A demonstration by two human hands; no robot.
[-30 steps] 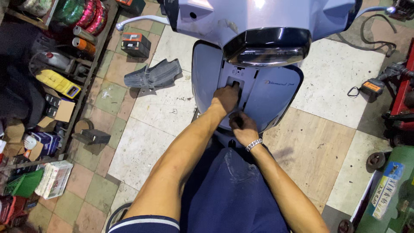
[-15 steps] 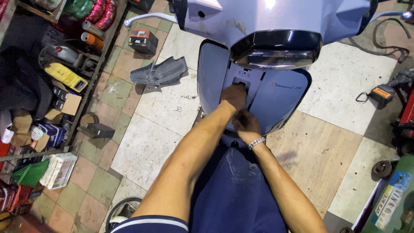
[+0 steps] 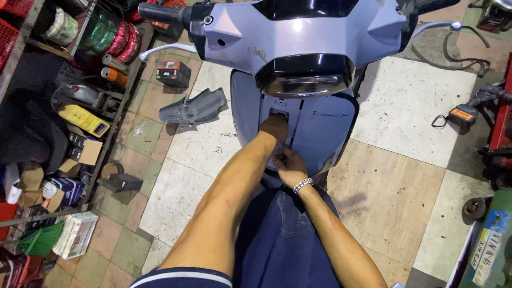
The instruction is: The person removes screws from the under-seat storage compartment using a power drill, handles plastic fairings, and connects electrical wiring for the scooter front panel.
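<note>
A lilac scooter stands in front of me, seen from above, with its headlight [image 3: 305, 74] and handlebar cover [image 3: 298, 32] at the top. My left hand [image 3: 274, 128] presses on the front panel [image 3: 325, 128] just under a small rectangular opening, fingers curled down. My right hand [image 3: 288, 166], with a metal bracelet at the wrist, rests lower on the same panel with its fingers closed. What those fingers pinch is hidden. Both forearms reach out over my dark blue trousers.
A grey plastic cover piece [image 3: 194, 108] lies on the tiled floor to the left, a small black box [image 3: 173, 73] behind it. Cluttered shelves [image 3: 64, 122] line the left side. A power tool [image 3: 469, 109] and a red stand [image 3: 501, 122] are at the right, a green cylinder [image 3: 493, 240] at lower right.
Both hands stay on the front panel, the right one a little closer under the left. My view has shifted, so the handlebar and headlight fill more of the top.
</note>
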